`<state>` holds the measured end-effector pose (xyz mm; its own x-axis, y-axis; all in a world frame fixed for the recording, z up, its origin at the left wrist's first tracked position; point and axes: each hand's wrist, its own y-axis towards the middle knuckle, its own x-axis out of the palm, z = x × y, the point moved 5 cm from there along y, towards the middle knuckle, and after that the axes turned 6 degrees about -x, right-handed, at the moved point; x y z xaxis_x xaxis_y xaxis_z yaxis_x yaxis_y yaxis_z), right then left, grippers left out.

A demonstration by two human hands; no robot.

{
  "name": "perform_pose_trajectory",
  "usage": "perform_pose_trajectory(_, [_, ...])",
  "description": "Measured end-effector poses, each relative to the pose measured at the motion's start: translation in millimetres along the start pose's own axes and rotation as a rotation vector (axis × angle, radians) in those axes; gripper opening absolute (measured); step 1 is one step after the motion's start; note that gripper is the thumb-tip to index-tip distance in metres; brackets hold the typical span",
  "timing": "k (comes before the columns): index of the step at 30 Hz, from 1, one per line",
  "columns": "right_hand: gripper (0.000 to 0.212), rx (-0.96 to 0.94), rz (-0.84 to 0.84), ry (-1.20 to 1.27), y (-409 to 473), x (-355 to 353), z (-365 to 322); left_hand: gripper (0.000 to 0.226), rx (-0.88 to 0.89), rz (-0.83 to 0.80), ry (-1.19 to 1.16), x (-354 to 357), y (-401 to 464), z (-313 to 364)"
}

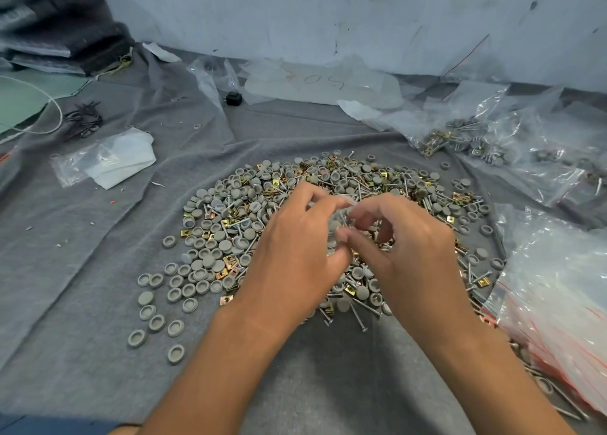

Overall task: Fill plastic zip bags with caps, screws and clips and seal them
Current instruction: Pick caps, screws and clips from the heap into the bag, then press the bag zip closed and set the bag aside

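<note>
**Bag being filled over the pile**

Bag [341,219]: small, clear, hard to see, pinched between both hands right above the middle of the big pile [328,224]. Held by the left hand [295,254] with thumb and fingers curled on its near side. Held by the right hand [407,244] too, fingers bent and pinching at the top edge. Looks like a grey cap and a screw already inside, but too blurry to be sure.

Caps [197,263], screws [358,313] and gold clips [226,300] all mixed up in one heap on the grey cloth [98,237]. More loose caps strewn off to the left of the heap. Filled bags [466,139] lying far off at the back right. Empty bags with red lines [558,319] stacked near the right wrist.

Step in hand, as a guess: either dropping the last bits in or getting set to close the top.

Next move calls for: keeping the bag upright so nothing falls out, lining up the two top edges, then pressing along the strip from one end to the other. Gentle squeeze needed, since screw tips could poke the thin plastic.
</note>
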<state>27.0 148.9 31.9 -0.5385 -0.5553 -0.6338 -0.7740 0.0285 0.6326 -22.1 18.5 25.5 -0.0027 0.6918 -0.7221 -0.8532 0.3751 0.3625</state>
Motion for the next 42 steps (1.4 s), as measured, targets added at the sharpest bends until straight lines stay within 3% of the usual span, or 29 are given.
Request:
perform_pose_trajectory(5, [0.032, 0.026, -0.022, 0.096, 6.7, -4.4, 10.1, 0.054, 0.053, 0.006, 0.017, -10.7, -1.9, 6.1])
perform_pose_trajectory(8, [0.017, -0.010, 0.010, 0.149, 11.6, -11.9, 5.6, 0.038, 0.175, 0.098, -0.010, -21.1, -1.7, 13.1])
perform_pose_trajectory(11, [0.007, -0.054, 0.148, 0.230, 14.7, -29.5, -4.3, 0.024, 0.230, 0.251, -0.207, -36.6, -4.1, 16.9])
perform_pose_trajectory(16, [0.006, 0.101, 0.148, 0.510, 8.5, -33.5, 0.3, 0.035, 0.005, 0.227, -0.709, -39.1, -1.7, 10.7])
perform_pose_trajectory(22, [0.012, 0.230, 0.009, 0.558, 1.5, -23.4, 17.5, 0.043, -0.166, 0.076, -0.923, -27.1, 5.8, -1.0])
perform_pose_trajectory(28, [0.026, 0.246, -0.023, 0.519, -3.3, -17.3, 13.9, 0.039, -0.174, -0.003, -0.934, -24.9, 5.6, 2.2])
perform_pose_trajectory(42, [0.012, 0.151, 0.027, 0.476, -3.9, -25.9, -1.1, 0.040, -0.158, 0.017, -0.979, -32.2, 4.5, 6.4])
